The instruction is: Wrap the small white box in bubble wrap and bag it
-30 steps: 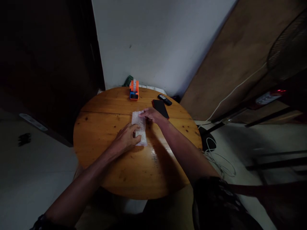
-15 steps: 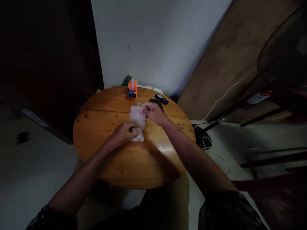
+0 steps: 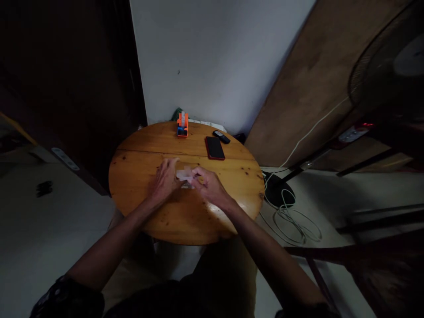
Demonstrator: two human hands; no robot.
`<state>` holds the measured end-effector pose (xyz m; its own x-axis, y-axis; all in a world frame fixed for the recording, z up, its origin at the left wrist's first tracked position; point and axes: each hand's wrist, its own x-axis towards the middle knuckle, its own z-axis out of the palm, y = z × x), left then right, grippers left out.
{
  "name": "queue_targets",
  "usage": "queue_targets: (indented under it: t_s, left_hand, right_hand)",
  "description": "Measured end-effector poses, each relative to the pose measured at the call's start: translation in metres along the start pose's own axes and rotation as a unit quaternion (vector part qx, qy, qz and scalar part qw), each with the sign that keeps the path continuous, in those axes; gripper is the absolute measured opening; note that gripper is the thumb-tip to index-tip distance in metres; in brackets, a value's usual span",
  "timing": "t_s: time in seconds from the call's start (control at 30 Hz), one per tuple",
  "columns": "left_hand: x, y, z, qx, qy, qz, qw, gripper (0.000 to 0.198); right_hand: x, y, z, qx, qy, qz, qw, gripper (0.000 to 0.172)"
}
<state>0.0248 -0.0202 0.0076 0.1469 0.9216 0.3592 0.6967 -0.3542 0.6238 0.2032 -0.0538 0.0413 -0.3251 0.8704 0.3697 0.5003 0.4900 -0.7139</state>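
A small piece of translucent bubble wrap (image 3: pixel 184 175), folded up, is between both hands near the middle of the round wooden table (image 3: pixel 185 221). My right hand (image 3: pixel 209 186) pinches its right side with thumb and fingertips. At the left edge of the wrap is my left hand (image 3: pixel 166 177), its fingers raised and somewhat spread, the thumb side close against the wrap. Part of the wrap lies low over the wood. Whether anything is inside it cannot be made out.
An orange and blue tape dispenser (image 3: pixel 182 124) stands at the table's back. Behind my right hand lie a dark red-edged phone (image 3: pixel 215 148) and a small black handset (image 3: pixel 221 136). A fan (image 3: pixel 391 66) and cables (image 3: pixel 291 216) are at the right.
The bubble wrap, which stood upright and open, is now folded down. My right hand has come down toward me with it, uncovering the phone. My left hand's fingers have lifted and spread.
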Motion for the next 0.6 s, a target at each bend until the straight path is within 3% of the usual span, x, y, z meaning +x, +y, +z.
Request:
queue_targets:
  t_s: [0.17,0.27,0.33,0.43,0.6]
  left_hand:
    - [0.005,-0.017,-0.002,-0.123,-0.099,0.084,0.984,0.023]
    - [0.003,-0.026,-0.013,-0.167,-0.151,0.120,0.967,0.031]
    - [0.000,-0.031,-0.018,-0.161,-0.175,0.154,0.959,0.048]
    - [-0.003,-0.035,-0.014,-0.151,-0.181,0.173,0.956,0.068]
    - [0.002,-0.032,0.002,-0.187,-0.175,0.150,0.955,0.053]
  right_hand:
    - [-0.027,0.011,0.023,-0.021,0.062,-0.021,0.998,0.006]
    - [-0.030,0.015,0.027,-0.026,0.060,-0.043,0.997,0.005]
    - [-0.031,0.016,0.027,-0.030,0.061,-0.059,0.996,0.005]
    - [-0.033,0.018,0.028,-0.031,0.066,-0.075,0.995,0.007]
    - [-0.033,0.018,0.027,-0.014,0.058,-0.069,0.996,0.008]
